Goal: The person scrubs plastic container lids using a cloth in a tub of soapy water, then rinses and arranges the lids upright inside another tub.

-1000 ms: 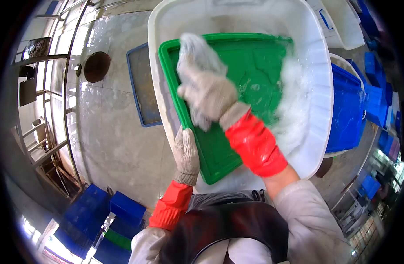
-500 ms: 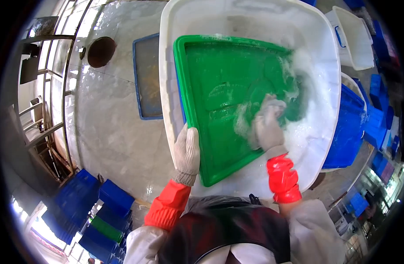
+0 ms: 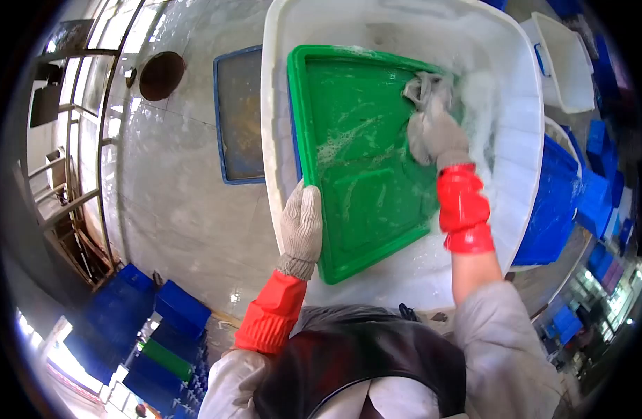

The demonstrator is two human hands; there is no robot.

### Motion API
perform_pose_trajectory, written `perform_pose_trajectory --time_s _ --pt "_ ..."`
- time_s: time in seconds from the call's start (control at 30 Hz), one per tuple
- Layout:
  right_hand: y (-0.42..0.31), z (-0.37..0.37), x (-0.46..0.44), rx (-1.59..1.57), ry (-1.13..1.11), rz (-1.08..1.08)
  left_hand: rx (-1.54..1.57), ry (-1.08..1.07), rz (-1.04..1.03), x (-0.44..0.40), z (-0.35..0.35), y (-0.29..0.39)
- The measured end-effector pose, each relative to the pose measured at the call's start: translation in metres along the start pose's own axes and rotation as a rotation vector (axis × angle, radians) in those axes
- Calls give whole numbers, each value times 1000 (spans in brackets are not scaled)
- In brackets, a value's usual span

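Observation:
A shallow green plastic tray (image 3: 363,202) leans tilted in a large white tub (image 3: 489,230), its far right part among suds and water. A strip of something blue (image 3: 295,150) shows behind its left edge. My left hand (image 3: 301,222), in a knitted glove with a red cuff, grips the tray's left rim. My right hand (image 3: 440,136), gloved the same way, is closed on a wet grey cloth (image 3: 426,89) and presses it to the tray's upper right area. The fingertips are partly hidden by the cloth. Foam streaks lie on the green surface.
A blue-rimmed flat tray (image 3: 238,115) lies on the wet floor left of the tub, near a round dark cover (image 3: 162,76). Blue crates (image 3: 129,300) stand at lower left. On the right are a white bin (image 3: 562,63) and a blue container (image 3: 550,202).
My right hand has slid the cloth up the tray, away from my body. The tray has shifted slightly up and right in view, with my left hand still on its rim.

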State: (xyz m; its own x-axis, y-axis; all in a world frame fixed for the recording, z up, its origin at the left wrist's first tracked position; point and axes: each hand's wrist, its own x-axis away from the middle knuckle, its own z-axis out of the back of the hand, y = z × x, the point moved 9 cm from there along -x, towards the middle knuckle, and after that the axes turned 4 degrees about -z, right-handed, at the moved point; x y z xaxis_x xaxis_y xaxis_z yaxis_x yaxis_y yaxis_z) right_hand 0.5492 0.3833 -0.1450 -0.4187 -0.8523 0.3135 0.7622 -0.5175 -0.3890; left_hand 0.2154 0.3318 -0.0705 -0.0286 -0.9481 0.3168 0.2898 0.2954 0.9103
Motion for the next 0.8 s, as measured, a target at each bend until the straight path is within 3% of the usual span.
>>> perform_pose_trajectory --time_s 0.03,0.07,0.13,0.17,0.2,0.27,0.4,0.5,0.63,0.73,0.8 --pt "-4 1 13 37 -1 -24 -3 -13 13 0 -3 -3" --pt "-27 0 33 33 132 195 -11 -26 31 0 -6 -6" --pt "-78 -5 87 18 36 258 -40 -52 82 0 -6 -8" --pt "-100 -1 105 18 -183 101 -75 -96 115 -2 -7 -9" --pt "-108 -3 106 13 -193 95 -84 -98 124 -2 -8 -10" --pt "-133 -1 106 -91 -181 292 -134 -74 84 -2 -6 -7" --pt "-104 8 12 -200 31 257 -77 -30 26 -5 -3 -13" --pt "-106 10 -5 -117 -8 313 -40 -24 23 -8 0 -22" --pt "-123 4 92 -74 18 435 -63 -49 15 -1 0 -5" --pt "-128 -11 135 -17 -202 407 -48 -71 109 3 -5 -14" --pt "-136 -5 135 -95 -160 402 -229 -55 4 3 -2 -8"
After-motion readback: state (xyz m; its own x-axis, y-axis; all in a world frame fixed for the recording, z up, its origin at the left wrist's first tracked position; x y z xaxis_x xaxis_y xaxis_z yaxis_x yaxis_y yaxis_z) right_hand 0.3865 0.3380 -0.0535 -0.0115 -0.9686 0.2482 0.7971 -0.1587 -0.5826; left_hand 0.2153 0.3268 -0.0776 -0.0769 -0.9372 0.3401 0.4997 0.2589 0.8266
